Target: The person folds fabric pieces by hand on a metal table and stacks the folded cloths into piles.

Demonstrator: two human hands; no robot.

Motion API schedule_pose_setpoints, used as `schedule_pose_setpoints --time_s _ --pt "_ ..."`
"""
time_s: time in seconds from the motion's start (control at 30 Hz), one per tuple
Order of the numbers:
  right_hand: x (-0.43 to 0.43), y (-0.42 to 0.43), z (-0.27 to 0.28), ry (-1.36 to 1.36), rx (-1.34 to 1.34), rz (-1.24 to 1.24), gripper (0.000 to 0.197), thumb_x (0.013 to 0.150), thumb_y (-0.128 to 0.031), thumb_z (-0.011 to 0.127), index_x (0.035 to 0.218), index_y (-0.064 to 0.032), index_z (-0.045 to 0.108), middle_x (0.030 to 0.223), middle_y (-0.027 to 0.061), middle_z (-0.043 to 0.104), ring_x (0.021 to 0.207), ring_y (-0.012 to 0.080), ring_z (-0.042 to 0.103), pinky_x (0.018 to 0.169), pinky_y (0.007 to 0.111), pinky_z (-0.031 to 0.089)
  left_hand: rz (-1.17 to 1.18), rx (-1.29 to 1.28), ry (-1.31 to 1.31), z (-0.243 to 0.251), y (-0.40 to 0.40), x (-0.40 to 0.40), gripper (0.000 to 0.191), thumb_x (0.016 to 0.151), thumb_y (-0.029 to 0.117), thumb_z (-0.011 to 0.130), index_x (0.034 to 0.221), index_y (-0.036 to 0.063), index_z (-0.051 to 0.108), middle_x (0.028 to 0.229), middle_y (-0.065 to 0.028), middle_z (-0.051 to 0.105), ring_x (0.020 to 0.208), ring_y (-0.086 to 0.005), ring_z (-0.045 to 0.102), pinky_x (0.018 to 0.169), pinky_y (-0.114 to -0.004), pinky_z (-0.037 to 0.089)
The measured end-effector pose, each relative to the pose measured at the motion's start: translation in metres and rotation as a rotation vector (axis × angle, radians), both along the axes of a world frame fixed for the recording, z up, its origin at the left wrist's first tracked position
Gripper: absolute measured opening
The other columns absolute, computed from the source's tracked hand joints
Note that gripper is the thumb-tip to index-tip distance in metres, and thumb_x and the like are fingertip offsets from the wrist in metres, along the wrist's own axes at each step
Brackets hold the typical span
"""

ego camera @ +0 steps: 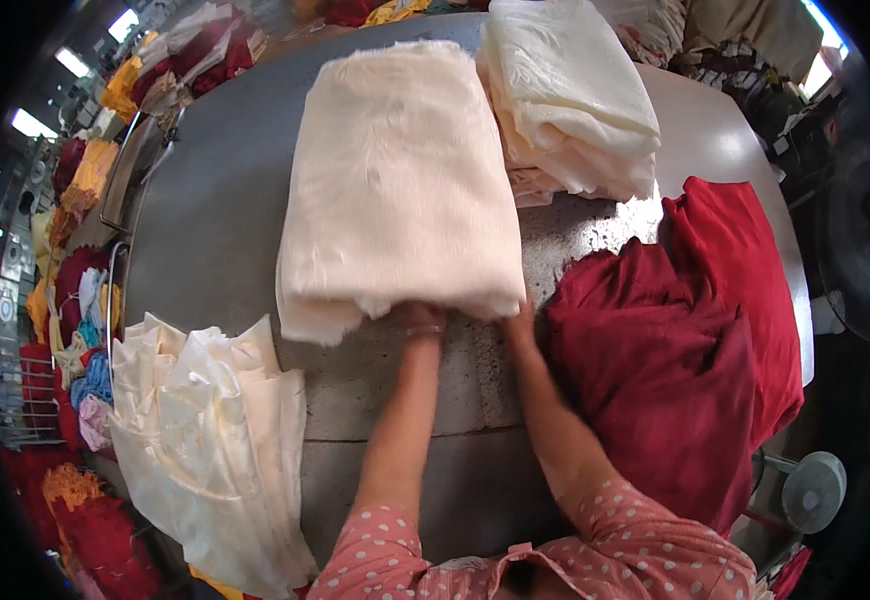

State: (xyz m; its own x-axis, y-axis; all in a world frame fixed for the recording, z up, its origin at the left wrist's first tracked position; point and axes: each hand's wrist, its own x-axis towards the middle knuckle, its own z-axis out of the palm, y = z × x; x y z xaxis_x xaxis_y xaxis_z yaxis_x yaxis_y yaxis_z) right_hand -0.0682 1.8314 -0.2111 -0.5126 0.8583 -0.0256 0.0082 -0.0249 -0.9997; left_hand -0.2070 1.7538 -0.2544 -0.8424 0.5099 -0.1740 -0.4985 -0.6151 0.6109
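A thick folded stack of pale cream cloth lies before me on a grey table. My left hand reaches under its front edge, and the fingers are hidden beneath the fabric. At the front right corner of the same stack, my right hand touches the cloth's side; its fingers are mostly covered too. Whether either hand grips the cloth cannot be seen. To the right of my right forearm lies a heap of dark maroon cloth, partly over a brighter red cloth.
Another folded off-white pile stands at the back right, beside the cream stack. Ivory satin-like cloth drapes over the table's front left edge. Coloured cloth bundles crowd the left side past a metal rail. A fan stands at lower right.
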Motion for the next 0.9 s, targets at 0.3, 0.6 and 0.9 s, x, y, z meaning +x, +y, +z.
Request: schedule_pose_setpoints --time_s 0.3,0.6,0.9 --pt "0.022 -0.081 0.028 -0.478 0.762 0.173 0.039 0.073 -0.011 0.062 0.111 -0.0069 0.055 0.132 0.0127 0.04 0.125 0.0298 0.033 0.101 0.041 0.028 -0.549 -1.527 1.223 0.045 -0.032 -0.118 0.042 0.089 0.036 0.033 0.102 0.0056 0.059 0.076 -0.0108 0.064 0.06 -0.0194 0.063 0.061 -0.036 0.052" --pt "0.139 -0.133 -0.009 -0.586 0.791 0.568 0.039 0.073 -0.015 0.062 0.111 -0.0055 0.054 0.129 0.0158 0.04 0.121 0.0352 0.034 0.098 0.043 0.034 -0.233 -0.929 0.433 0.025 -0.288 0.182 0.021 0.089 0.02 0.048 0.096 0.006 0.062 0.067 0.0018 0.057 0.056 -0.0065 0.05 0.052 -0.024 0.042" --pt "0.199 -0.241 0.032 -0.646 0.734 0.763 0.044 0.073 -0.014 0.061 0.115 -0.0066 0.05 0.129 0.0159 0.041 0.118 0.0342 0.039 0.095 0.041 0.037 -0.583 -1.048 0.436 0.063 -0.453 0.37 0.02 0.088 0.012 0.049 0.099 0.0013 0.062 0.08 -0.0047 0.065 0.067 -0.0106 0.06 0.058 -0.023 0.047"
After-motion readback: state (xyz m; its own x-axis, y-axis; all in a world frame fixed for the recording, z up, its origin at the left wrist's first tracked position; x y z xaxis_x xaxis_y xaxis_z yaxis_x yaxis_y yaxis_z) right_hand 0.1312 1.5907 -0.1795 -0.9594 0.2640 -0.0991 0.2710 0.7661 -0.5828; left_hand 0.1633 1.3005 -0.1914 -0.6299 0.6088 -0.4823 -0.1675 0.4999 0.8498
